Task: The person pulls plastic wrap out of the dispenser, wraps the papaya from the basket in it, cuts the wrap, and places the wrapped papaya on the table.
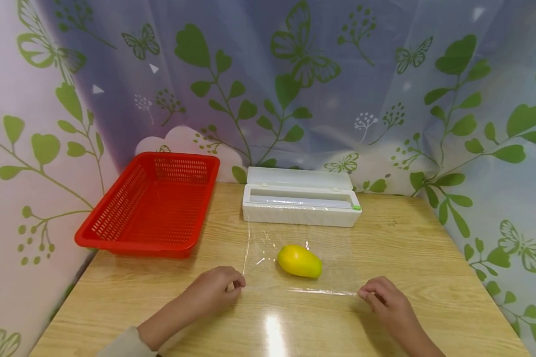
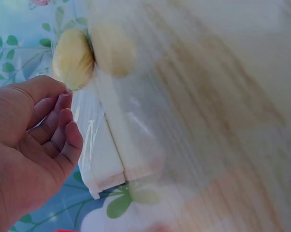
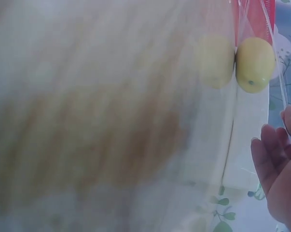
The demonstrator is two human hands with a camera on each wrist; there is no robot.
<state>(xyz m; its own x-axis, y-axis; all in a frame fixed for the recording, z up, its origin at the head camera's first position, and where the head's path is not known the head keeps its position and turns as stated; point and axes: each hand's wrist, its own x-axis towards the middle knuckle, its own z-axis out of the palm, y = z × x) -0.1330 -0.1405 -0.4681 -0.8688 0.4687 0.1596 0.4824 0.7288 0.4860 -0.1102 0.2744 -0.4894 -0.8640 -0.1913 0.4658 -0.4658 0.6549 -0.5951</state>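
Observation:
A sheet of clear plastic wrap (image 1: 268,277) stretches from the white wrap dispenser (image 1: 301,215) toward me. My left hand (image 1: 216,291) pinches its near left corner between thumb and forefinger. At the near right corner my right hand (image 1: 387,303) pinches the edge, which is bunched into a shiny line. A yellow mango (image 1: 298,261), greenish at one end, lies between the hands and the dispenser, within the sheet's outline. In the left wrist view, film runs across the mango (image 2: 74,59); whether it touches the fruit I cannot tell.
The dispenser's lid (image 1: 300,178) stands raised at the back, with the roll (image 1: 301,202) visible inside. A red plastic basket (image 1: 161,246) sits at the left on the wooden table (image 1: 411,258). Patterned cloth (image 1: 250,99) encloses the back and sides.

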